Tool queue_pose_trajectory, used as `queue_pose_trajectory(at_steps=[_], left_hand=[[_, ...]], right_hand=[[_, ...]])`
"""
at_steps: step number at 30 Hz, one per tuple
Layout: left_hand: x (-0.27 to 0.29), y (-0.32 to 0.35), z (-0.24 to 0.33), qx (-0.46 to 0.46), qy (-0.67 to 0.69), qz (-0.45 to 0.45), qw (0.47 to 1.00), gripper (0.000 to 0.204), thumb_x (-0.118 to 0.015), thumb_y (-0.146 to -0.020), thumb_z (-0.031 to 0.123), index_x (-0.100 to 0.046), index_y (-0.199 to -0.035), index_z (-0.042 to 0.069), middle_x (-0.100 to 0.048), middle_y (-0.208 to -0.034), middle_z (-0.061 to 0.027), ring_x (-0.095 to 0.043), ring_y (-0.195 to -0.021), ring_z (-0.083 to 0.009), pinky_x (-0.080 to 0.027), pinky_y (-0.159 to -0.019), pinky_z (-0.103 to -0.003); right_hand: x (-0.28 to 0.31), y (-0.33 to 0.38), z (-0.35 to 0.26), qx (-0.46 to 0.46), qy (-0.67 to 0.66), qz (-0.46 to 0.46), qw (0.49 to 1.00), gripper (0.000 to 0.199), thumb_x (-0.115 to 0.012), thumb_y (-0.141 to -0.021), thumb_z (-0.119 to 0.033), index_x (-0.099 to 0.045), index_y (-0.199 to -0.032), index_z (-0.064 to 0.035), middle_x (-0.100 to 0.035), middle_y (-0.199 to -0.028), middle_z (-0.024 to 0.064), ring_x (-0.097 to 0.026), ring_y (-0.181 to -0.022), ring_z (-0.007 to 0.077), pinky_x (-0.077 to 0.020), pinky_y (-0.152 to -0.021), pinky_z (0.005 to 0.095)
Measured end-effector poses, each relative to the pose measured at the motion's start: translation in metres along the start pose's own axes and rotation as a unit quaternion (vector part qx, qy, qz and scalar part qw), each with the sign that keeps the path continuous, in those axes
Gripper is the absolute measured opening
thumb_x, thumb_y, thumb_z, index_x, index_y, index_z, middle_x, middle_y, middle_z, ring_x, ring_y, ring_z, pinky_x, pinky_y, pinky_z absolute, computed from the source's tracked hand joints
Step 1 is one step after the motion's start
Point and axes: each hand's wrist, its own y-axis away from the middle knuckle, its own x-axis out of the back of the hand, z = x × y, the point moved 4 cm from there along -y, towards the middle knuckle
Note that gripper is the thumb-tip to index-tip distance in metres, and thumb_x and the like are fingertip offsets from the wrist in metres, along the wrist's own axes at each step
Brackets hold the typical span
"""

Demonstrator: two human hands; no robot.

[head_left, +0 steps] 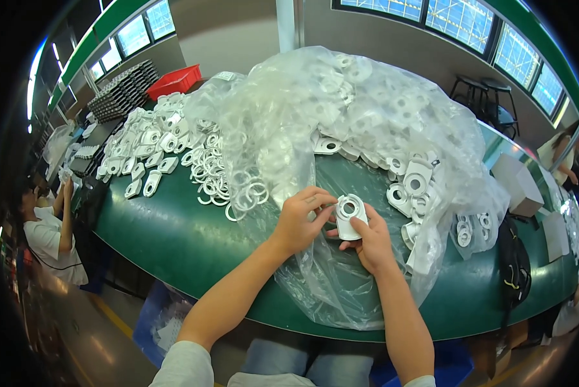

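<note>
A white plastic housing [349, 227], rounded at one end with a ringed hole, is held over the clear plastic sheet in front of me. My right hand [372, 244] grips it from the right, thumb across its lower face and fingers behind. At its upper left edge, my left hand [300, 222] has thumb and forefinger closed in a pinch against the rim. Whether a small piece sits between those fingertips is hidden. Loose white rings [213, 169] lie in a pile to the left of my hands. More white housings [417, 179] are heaped to the right, partly under the sheet.
A big clear plastic bag [367, 84] full of white parts rises behind my hands on the green table [173, 242]. Farther left are more housings [153, 182], a red bin [175, 81] and stacked trays [123, 89]. A black strap-like item [514, 258] lies right. Another person [54, 235] works left.
</note>
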Motion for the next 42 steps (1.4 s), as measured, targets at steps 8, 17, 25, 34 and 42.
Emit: queue_pose_trajectory(at_steps=[8,17,25,34,42], left_hand=[[-0.011,0.005,-0.021,0.183,0.214,0.005,0.960,0.017,-0.064,-0.082,0.003,-0.064,-0.098,-0.004,-0.065,-0.085,-0.0072,-0.061,-0.067,-0.0119,-0.050,-0.060,-0.024],[-0.011,0.009,-0.026,0.286,0.290,-0.021,0.913,0.016,-0.061,-0.086,0.005,-0.065,-0.098,-0.005,-0.065,-0.078,-0.0062,-0.057,-0.066,-0.0094,-0.047,-0.060,-0.023],[-0.011,0.009,-0.023,0.271,0.281,-0.033,0.920,0.016,-0.059,-0.086,0.002,-0.064,-0.099,-0.006,-0.065,-0.077,-0.0064,-0.057,-0.065,-0.0095,-0.047,-0.061,-0.023],[-0.003,0.002,-0.004,0.206,0.176,-0.056,0.961,0.021,-0.060,-0.085,0.003,-0.063,-0.104,-0.004,-0.065,-0.088,-0.0059,-0.060,-0.075,-0.0112,-0.050,-0.069,-0.024],[0.008,-0.003,0.005,0.131,0.154,-0.087,0.975,0.018,-0.065,-0.080,0.002,-0.069,-0.097,0.002,-0.064,-0.089,-0.0063,-0.060,-0.080,-0.0116,-0.048,-0.072,-0.024]], right_hand=[[-0.002,0.001,0.003,0.036,0.059,-0.017,0.997,0.037,-0.044,-0.090,-0.001,-0.039,-0.126,0.0015,-0.059,-0.106,0.0166,-0.067,-0.081,0.0287,-0.0534,-0.050,0.0289],[-0.006,0.002,0.003,0.060,0.077,-0.053,0.994,0.035,-0.044,-0.089,-0.004,-0.039,-0.123,0.0001,-0.059,-0.104,0.0175,-0.066,-0.077,0.0253,-0.0519,-0.050,0.0277],[-0.005,0.002,0.001,0.058,0.096,-0.043,0.993,0.031,-0.044,-0.093,-0.012,-0.042,-0.121,0.0000,-0.061,-0.098,0.0163,-0.065,-0.072,0.0221,-0.0494,-0.045,0.0259],[-0.003,0.000,0.002,0.100,0.158,0.008,0.982,0.033,-0.040,-0.099,-0.028,-0.056,-0.105,0.0007,-0.065,-0.083,0.0115,-0.063,-0.062,0.0154,-0.0430,-0.041,0.0216],[-0.006,0.003,0.008,0.085,0.189,-0.024,0.978,0.031,-0.045,-0.097,-0.027,-0.059,-0.100,0.0003,-0.065,-0.087,0.0098,-0.064,-0.068,0.0147,-0.0436,-0.045,0.0217]])
